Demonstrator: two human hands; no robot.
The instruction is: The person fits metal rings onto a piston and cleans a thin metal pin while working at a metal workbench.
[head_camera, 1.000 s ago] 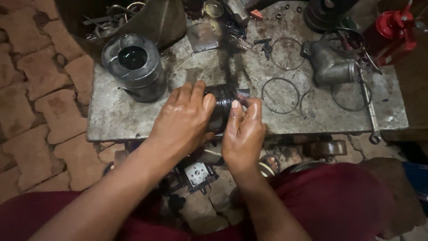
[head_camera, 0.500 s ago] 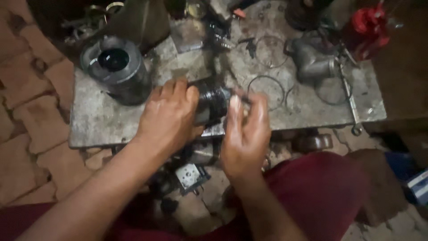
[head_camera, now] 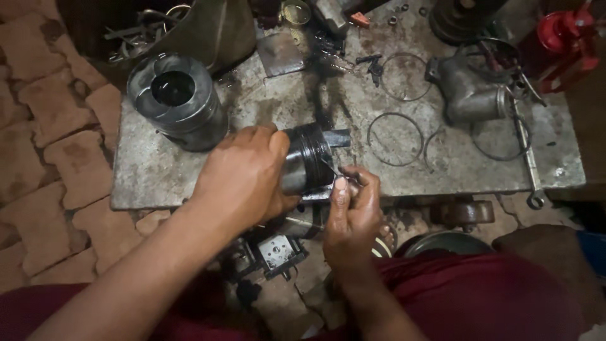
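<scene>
My left hand (head_camera: 243, 180) grips a dark metal piston (head_camera: 307, 159) lying on its side at the front edge of a grey metal bench plate (head_camera: 151, 177). My right hand (head_camera: 352, 218) is just right of the piston's ringed end, its thumb and fingers pinched on a thin piston ring (head_camera: 328, 169) at the groove. A second, larger piston (head_camera: 177, 101) stands upright at the plate's left.
Loose thin rings (head_camera: 394, 139) lie on the plate to the right, beside a grey cast pipe elbow (head_camera: 467, 95) and a long spanner (head_camera: 527, 158). A red tool (head_camera: 568, 38) sits at the far right. Small parts lie on the brick floor below.
The view has shifted. My right hand has dropped from the piston's top side to its lower right edge and now pinches the ring; my left hand keeps its hold.
</scene>
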